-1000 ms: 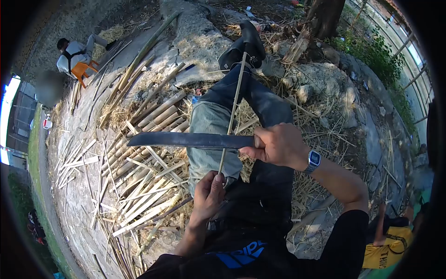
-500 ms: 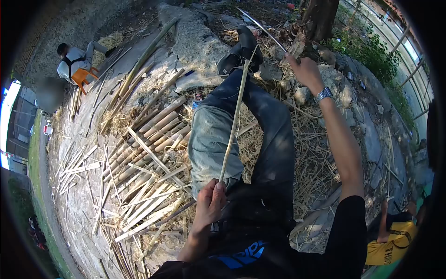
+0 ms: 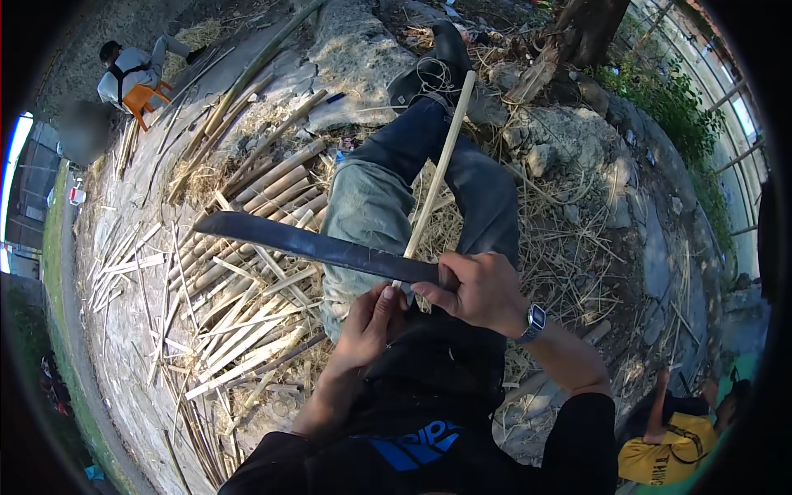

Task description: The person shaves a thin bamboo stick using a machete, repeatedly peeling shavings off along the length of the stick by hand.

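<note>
A long pale bamboo strip (image 3: 440, 173) runs from my lap out over my legs towards my feet. My left hand (image 3: 368, 323) pinches its near end between thumb and fingers. My right hand (image 3: 480, 289), with a watch on the wrist, grips the handle of a machete (image 3: 318, 247). The broad dark blade points left, flat side up, and crosses over the strip just beyond my left fingers. Whether the edge touches the strip cannot be made out.
Bamboo poles (image 3: 280, 186) and split strips (image 3: 256, 338) lie in a heap on the left. Shavings (image 3: 569, 276) cover the ground at right, below rocks (image 3: 569, 148) and a tree trunk (image 3: 582, 33). One person sits on an orange chair (image 3: 145, 99); another wears yellow (image 3: 668, 454).
My right hand has come down and back from far out by my feet, bringing the machete across the near end of the strip. My left hand still holds the strip.
</note>
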Available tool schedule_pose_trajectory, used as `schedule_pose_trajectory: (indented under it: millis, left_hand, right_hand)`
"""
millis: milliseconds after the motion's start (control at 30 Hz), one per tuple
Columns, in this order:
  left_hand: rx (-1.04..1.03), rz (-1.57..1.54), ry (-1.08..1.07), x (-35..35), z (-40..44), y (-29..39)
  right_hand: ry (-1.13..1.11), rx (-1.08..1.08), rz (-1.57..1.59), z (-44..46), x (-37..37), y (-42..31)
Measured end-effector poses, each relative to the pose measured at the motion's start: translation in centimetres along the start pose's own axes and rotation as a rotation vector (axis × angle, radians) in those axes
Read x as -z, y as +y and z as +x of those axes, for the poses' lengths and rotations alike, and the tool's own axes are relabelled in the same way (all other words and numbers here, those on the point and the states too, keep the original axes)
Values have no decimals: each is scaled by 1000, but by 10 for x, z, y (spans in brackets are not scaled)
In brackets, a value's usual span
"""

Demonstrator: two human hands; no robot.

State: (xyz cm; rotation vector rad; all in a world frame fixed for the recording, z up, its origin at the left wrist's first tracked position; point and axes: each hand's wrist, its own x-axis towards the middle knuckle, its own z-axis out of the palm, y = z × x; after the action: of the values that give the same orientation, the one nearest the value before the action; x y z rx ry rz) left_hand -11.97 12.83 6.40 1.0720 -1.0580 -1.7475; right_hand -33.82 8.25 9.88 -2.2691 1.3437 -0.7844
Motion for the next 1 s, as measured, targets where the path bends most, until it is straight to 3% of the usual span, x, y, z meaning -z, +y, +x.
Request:
schedule_pose_trajectory:
  millis: [100, 267, 333, 400, 500, 533, 600, 633, 733, 800, 833, 867, 1000]
  left_hand:
    - [75, -121, 47, 2, 0, -5]
    - [129, -209, 86, 15, 6, -1]
    - [142, -291, 43, 22, 3, 6]
    - [188, -293, 73, 28, -5, 5]
    - [203, -377, 51, 23, -8, 2]
    - [202, -385, 58, 25, -11, 0]
    - [219, -469, 0, 32, -3, 3]
    - [223, -487, -6, 32, -6, 8]
    - [250, -509, -16, 36, -16, 9]
    - [294, -531, -44, 35, -15, -1]
    - [328, -558, -70, 32, -16, -6]
    - [310, -551, -84, 36, -11, -7]
    - [244, -718, -252, 43, -6, -7]
  right_hand:
    - [-43, -153, 46, 19, -2, 23]
    - [-21, -133, -131, 27, -23, 10]
    - [-43, -17, 48, 18, -37, 1]
    - [-88, 72, -55, 26, -27, 12]
    - [-12, -231, -148, 65, -14, 38]
    - [-22, -226, -149, 61, -18, 30]
    - [34, 11, -6, 50, -26, 9]
    - [-74, 75, 23, 41, -29, 6]
    - [49, 111, -126, 70, -4, 39]
    - [100, -253, -96, 105, 20, 67]
    - [70, -318, -39, 106, 24, 64]
    - [88, -306, -50, 101, 21, 54]
    - [-15, 78, -52, 61, 6, 37]
